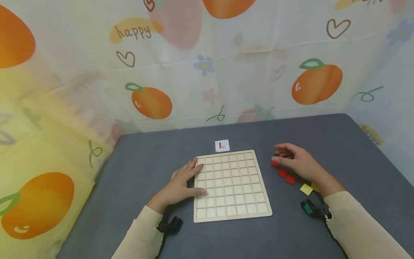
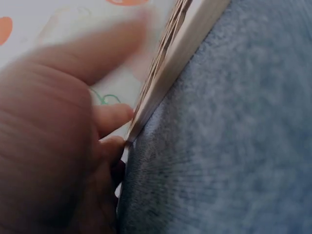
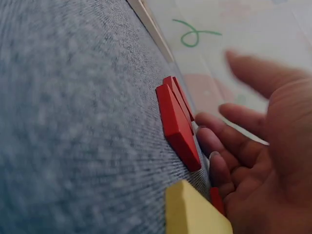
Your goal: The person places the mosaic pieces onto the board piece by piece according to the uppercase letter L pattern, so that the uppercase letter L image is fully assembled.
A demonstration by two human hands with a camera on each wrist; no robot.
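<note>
A square wooden grid board lies on the grey table. Across its left edge rests my left hand, thumb and fingertips on the board and fingers spread. The left wrist view shows the board's side edge beside the fingers. To the right of the board, my right hand is held just over red square tiles with its fingers loosely bent. Under its thumb is one red tile; another red tile lies nearer me. In the right wrist view no tile shows between thumb and fingers, and red tiles lie beside the fingertips.
Below the right wrist lie a yellow tile and a second yellow tile, partly hidden. A small printed grid card with red and yellow marks sits behind the board. A patterned cloth hangs along the table's back edge.
</note>
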